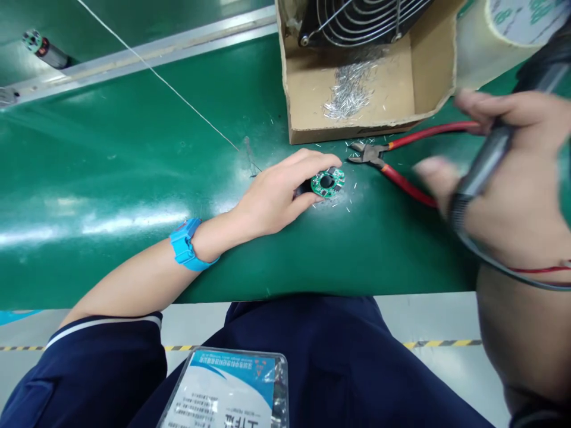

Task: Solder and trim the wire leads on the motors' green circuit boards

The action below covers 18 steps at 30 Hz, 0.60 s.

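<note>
My left hand lies on the green belt and grips a small motor whose round green circuit board faces up at its end. A blue strap circles that wrist. My right hand is raised close to the camera and blurred, closed around a dark pen-like tool with a cable. Red-handled cutting pliers lie on the belt between the two hands, jaws pointing at the board. Tiny cut wire ends are scattered around the board.
An open cardboard box holds a pile of cut metal leads and a wire fan guard. A tape roll sits at the top right. A thin white wire crosses the belt. Another motor lies beyond the rail.
</note>
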Each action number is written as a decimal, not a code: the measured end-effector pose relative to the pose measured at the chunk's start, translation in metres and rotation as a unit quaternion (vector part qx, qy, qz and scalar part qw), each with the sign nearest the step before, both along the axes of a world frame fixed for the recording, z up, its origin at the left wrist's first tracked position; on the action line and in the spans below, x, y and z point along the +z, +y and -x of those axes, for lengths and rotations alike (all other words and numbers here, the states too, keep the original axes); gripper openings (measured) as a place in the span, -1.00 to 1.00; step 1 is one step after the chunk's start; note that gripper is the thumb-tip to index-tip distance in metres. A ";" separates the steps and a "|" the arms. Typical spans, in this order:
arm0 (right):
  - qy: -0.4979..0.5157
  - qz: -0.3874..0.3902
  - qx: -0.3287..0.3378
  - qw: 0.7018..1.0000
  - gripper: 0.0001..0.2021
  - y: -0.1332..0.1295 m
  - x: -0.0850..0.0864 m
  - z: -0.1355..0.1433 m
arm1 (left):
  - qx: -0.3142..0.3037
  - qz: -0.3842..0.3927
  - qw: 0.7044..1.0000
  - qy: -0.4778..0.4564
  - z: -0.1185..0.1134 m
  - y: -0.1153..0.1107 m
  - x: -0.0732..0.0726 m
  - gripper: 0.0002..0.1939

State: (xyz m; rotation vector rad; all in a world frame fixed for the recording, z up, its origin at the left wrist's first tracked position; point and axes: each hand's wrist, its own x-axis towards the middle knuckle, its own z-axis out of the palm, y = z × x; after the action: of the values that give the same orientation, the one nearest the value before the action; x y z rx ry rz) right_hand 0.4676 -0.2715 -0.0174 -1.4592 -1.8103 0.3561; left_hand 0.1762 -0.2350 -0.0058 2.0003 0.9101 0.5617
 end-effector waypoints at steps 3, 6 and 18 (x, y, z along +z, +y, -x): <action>-0.137 -0.018 0.079 0.987 0.10 -0.001 -0.011 -0.001 | -0.014 0.021 0.999 -0.044 0.003 -0.001 0.001 -0.44; -0.215 0.039 0.013 0.976 0.00 0.003 -0.017 -0.001 | -0.023 0.045 0.996 -0.074 0.006 -0.003 0.002 -0.43; -0.209 -0.014 0.067 0.975 -0.58 -0.019 0.022 0.023 | 0.038 -0.009 0.999 -0.036 0.003 -0.003 0.002 -0.66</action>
State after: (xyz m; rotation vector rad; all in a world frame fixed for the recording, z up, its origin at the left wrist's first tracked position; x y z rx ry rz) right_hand 0.4448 -0.2906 0.0050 -1.4750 -2.2453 0.0910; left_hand 0.1729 -0.2377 -0.0034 1.9551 0.9433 0.6820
